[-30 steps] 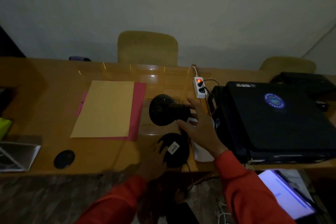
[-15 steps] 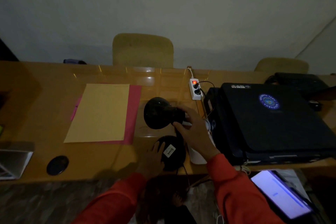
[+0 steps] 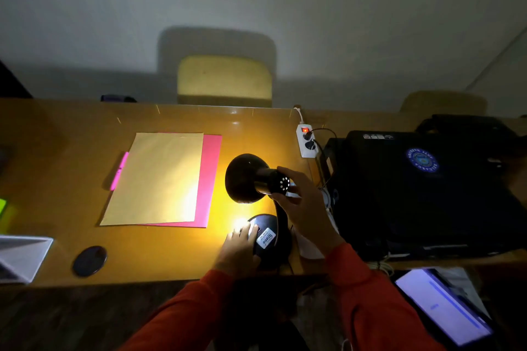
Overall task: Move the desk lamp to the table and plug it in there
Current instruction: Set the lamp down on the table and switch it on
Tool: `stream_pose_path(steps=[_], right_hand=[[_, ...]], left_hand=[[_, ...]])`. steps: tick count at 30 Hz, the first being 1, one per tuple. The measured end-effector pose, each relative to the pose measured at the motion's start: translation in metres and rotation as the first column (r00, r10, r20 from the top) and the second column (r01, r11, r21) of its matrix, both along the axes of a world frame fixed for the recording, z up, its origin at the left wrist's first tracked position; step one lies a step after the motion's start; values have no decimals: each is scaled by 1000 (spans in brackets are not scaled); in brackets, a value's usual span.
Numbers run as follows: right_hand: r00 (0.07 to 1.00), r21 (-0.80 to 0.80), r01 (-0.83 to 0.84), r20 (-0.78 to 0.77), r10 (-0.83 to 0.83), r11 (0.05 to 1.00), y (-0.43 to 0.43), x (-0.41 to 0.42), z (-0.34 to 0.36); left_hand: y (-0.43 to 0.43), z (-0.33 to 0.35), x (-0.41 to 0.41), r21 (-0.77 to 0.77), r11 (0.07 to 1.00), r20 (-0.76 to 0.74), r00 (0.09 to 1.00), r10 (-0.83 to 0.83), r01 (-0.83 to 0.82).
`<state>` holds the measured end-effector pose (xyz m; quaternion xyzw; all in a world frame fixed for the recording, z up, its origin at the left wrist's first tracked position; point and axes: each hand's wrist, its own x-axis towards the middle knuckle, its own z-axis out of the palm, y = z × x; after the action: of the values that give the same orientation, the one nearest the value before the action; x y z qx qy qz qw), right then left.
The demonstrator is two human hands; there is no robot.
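A black desk lamp (image 3: 247,178) stands near the front edge of the wooden table (image 3: 65,174), lit and throwing yellow light onto the tabletop. My right hand (image 3: 302,202) grips the back end of its shade. My left hand (image 3: 238,248) rests on the round base (image 3: 269,239), which carries a white label. A white power strip (image 3: 307,141) with a red glowing switch lies behind the lamp, with two black plugs in it.
A tan envelope (image 3: 159,179) lies on a pink folder (image 3: 209,179) left of the lamp, with a pink pen (image 3: 118,171) beside it. A black printer (image 3: 427,191) fills the right side. A dark disc (image 3: 89,261) sits front left. A chair (image 3: 225,80) stands behind the table.
The lamp has come on and lights the table. My right hand stays at the shade's rear, my left hand has slid further onto the base.
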<state>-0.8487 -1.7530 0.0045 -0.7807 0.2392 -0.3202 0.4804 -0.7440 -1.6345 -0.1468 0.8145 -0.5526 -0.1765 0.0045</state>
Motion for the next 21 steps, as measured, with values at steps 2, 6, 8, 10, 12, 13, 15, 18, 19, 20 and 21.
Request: stream_pose_path(steps=[2, 6, 8, 10, 12, 13, 15, 18, 19, 20, 21], right_hand=[[1000, -11, 0, 2, 0, 1000, -1, 0, -1], [1000, -3, -9, 9, 9, 1000, -2, 1, -1], [1000, 2, -11, 18, 11, 1000, -3, 1, -1], [1000, -12, -8, 24, 8, 1000, -3, 1, -3], [1000, -16, -11, 28, 11, 1000, -4, 2, -4], [999, -19, -15, 28, 16, 1000, -4, 2, -4], [999, -28, -27, 26, 28, 999, -6, 1, -5], [999, -36, -36, 26, 37, 999, -7, 0, -5], [999, -34, -38, 26, 39, 999, -7, 0, -5], [999, -28, -39, 27, 40, 999, -7, 0, -5], [999, -20, -40, 27, 40, 999, -7, 0, -6]], left_hand=[[1, 1, 0, -8, 1000, 11, 1000, -3, 3], [2, 6, -1, -41, 999, 17, 1000, -5, 6], [3, 8, -2, -24, 1000, 22, 1000, -17, 17], [5, 8, -1, -12, 1000, 42, 999, -27, 27], [6, 8, -1, -6, 999, 62, 998, -33, 33], [7, 8, -1, -8, 999, 78, 996, -36, 37], [8, 7, -1, -16, 998, 92, 994, -55, 57], [8, 7, -1, -8, 997, 119, 990, -82, 83], [7, 7, -1, 1, 996, 134, 987, -86, 87], [7, 7, -1, 9, 996, 151, 984, -90, 89], [6, 7, -2, 12, 996, 166, 982, -93, 93]])
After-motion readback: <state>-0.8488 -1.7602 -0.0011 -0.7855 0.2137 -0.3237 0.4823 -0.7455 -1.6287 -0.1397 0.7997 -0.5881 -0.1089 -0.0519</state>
